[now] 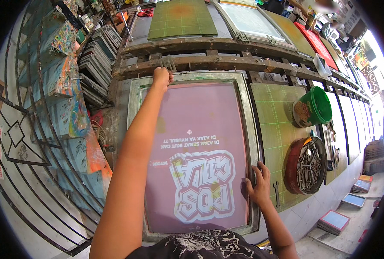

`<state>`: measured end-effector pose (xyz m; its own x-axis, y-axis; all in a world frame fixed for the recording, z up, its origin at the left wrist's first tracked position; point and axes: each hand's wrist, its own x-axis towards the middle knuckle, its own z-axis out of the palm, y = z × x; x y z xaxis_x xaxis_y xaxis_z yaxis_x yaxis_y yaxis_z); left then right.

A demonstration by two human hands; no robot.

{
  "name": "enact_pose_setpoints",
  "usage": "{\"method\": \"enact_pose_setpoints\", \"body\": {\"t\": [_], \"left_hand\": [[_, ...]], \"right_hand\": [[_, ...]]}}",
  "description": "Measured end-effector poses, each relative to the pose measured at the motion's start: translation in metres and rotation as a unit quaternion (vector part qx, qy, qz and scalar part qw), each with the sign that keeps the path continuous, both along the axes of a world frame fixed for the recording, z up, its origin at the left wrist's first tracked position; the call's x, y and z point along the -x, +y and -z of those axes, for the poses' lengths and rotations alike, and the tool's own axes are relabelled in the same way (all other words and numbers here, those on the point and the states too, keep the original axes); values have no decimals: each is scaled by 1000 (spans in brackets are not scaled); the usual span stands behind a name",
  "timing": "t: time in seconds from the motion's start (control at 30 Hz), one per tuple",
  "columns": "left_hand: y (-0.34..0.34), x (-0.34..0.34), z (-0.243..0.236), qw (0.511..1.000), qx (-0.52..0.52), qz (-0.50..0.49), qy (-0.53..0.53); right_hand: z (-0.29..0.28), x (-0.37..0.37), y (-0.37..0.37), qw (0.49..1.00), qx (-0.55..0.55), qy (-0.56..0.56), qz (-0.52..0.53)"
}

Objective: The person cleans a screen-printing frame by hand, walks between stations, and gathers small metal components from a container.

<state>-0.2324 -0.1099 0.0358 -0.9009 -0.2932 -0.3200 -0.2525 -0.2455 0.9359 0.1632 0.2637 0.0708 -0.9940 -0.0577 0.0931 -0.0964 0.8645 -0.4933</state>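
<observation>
A screen-printing frame (pixel 249 125) lies in front of me, its pale metal border around purple mesh. White lettering in the mesh appears upside down. My left hand (pixel 162 78) is at the frame's far edge, left of centre, fingers curled closed beside a metal hinge clamp (pixel 170 64). Whatever those fingers grip is hidden. On the frame's right side rests my right hand (pixel 259 184), with its thumb and fingers apart and touching the rail. A small wrench (pixel 276 193) lies to the right of this hand.
Right of the frame, a green bucket (pixel 304 113) and a round tub of metal hardware (pixel 292 168) sit on a green printing board (pixel 272 103). Wooden rails (pixel 200 64) run across behind. Stacked frames (pixel 99 64) stand left, near a black metal railing (pixel 28 163).
</observation>
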Motion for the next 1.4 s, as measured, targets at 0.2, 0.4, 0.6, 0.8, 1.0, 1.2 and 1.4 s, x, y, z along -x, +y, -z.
{"method": "enact_pose_setpoints", "body": {"t": [0.2, 0.4, 0.6, 0.8, 1.0, 1.2, 1.4], "left_hand": [[-1, 5, -19, 994, 56, 34, 86], [6, 11, -15, 934, 315, 105, 133], [-12, -12, -27, 979, 151, 106, 85], [-33, -106, -49, 990, 120, 26, 70], [-45, -213, -61, 991, 84, 18, 100], [-66, -313, -59, 989, 141, -33, 24], [-91, -411, -50, 994, 28, -101, 16]], "right_hand": [[3, 0, 3, 1000, -6, 1, 0], [1, 0, 1, 1000, -2, -7, -2], [-15, 6, -3, 999, -22, 35, -22], [-44, 101, -35, 990, 37, 105, -84], [-44, 289, -142, 969, 66, 110, -212], [-8, 397, -206, 958, -108, 136, -229], [2, 421, -228, 926, -226, 107, -284]]}}
